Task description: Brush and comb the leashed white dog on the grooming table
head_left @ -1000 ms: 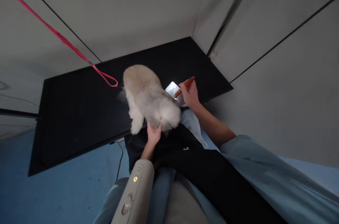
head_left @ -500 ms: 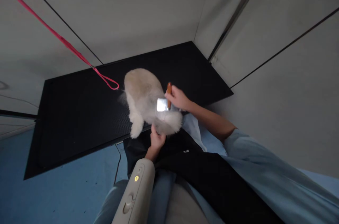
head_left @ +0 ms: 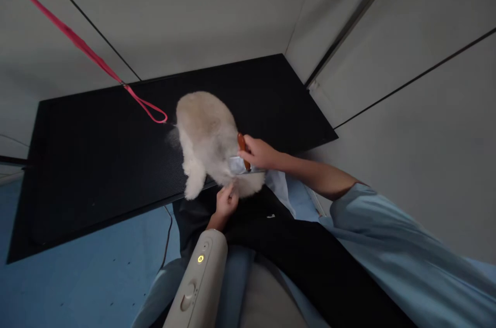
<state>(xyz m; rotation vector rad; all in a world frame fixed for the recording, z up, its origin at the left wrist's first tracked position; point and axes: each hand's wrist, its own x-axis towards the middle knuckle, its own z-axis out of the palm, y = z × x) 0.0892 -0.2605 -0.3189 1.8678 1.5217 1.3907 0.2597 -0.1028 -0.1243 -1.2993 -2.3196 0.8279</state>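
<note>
A fluffy white and cream dog stands or sits near the front edge of a black ribbed table; its head cannot be made out. My right hand is wrapped round the brown handle of a slicker brush. The brush's pale metal head lies against the fur of the dog's near side. Just below it, my left hand is closed at the lower edge of the coat, gripping fur; whether a leg is inside is hidden.
A pale grey dryer-like device with a lit button rises from below towards the dog. A pink looped strap hangs left of the dog. Loose hair clings at the dog's left. Grey walls stand behind the table.
The brush has moved down and slightly left over the fur, its head tilting so the bright glare is gone. My left hand has shifted slightly. The whole view has swung a little.
</note>
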